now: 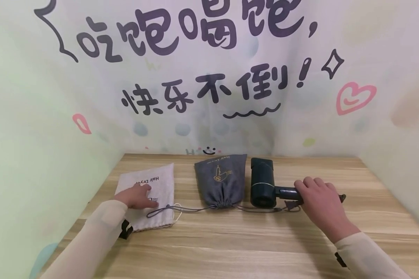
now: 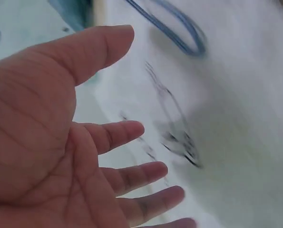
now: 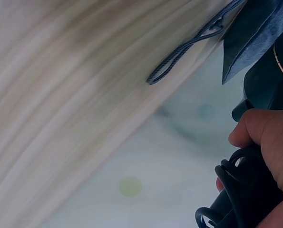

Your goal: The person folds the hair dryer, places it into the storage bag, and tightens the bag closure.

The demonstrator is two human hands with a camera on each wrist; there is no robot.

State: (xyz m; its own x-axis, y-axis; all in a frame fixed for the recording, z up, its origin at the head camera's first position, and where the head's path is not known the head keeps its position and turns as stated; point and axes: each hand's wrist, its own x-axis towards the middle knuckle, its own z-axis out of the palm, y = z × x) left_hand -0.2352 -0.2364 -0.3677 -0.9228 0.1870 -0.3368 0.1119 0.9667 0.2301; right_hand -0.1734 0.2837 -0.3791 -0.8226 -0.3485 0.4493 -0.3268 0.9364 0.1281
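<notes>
A dark hair dryer [image 1: 263,182] is at the right, its handle pointing right, and my right hand [image 1: 321,205] grips that handle. In the right wrist view a black cord [image 3: 229,187] is bunched against the handle beside the fingers. My left hand [image 1: 137,196] is over a white drawstring bag [image 1: 143,217] printed "Hair Dryer", fingers spread. The left wrist view shows its palm with nothing held. Between the hands sits a dark grey drawstring bag [image 1: 220,182] with a gold print, its gathered neck toward me.
A drawstring loop [image 1: 157,211] of the grey bag reaches left across the white bag, and another stretches right toward the dryer's handle. Everything is on a wood-grain table [image 1: 209,248]. A printed cloth backdrop [image 1: 209,131] rises behind and along the sides.
</notes>
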